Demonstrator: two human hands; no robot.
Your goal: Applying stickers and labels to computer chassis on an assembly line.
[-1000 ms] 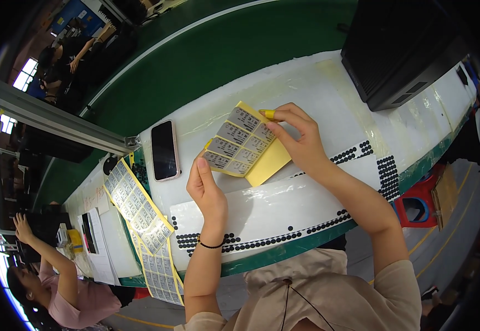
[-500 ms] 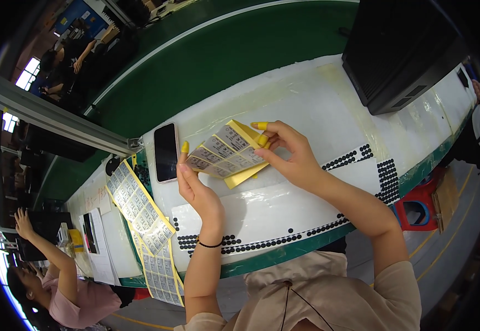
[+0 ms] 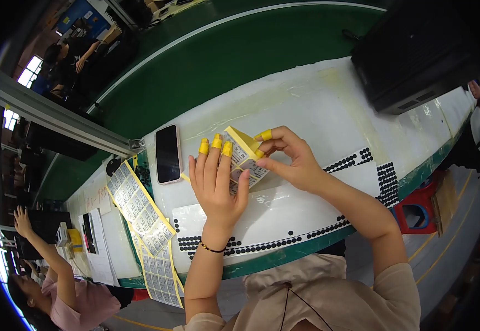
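A yellow-backed sheet of printed label stickers is held above the white table, its far edge folded over so the yellow back shows. My right hand pinches this sheet at its right side between thumb and fingers. Across its left part lies my left hand, back upward and fingers stretched out, covering much of the print. Yellow covers wrap several fingertips on both hands. Left of my left hand, a phone with a dark screen rests on the table.
More label sheets lie overlapping at the left, hanging past the table's front edge. A white sheet with rows of black round dots spreads along the front. A black box-shaped machine stands far right. A co-worker sits at left.
My left hand has turned over from holding the sheet's left edge and now lies flat across it. My right hand keeps its pinch, and the sheet's far edge is folded further.
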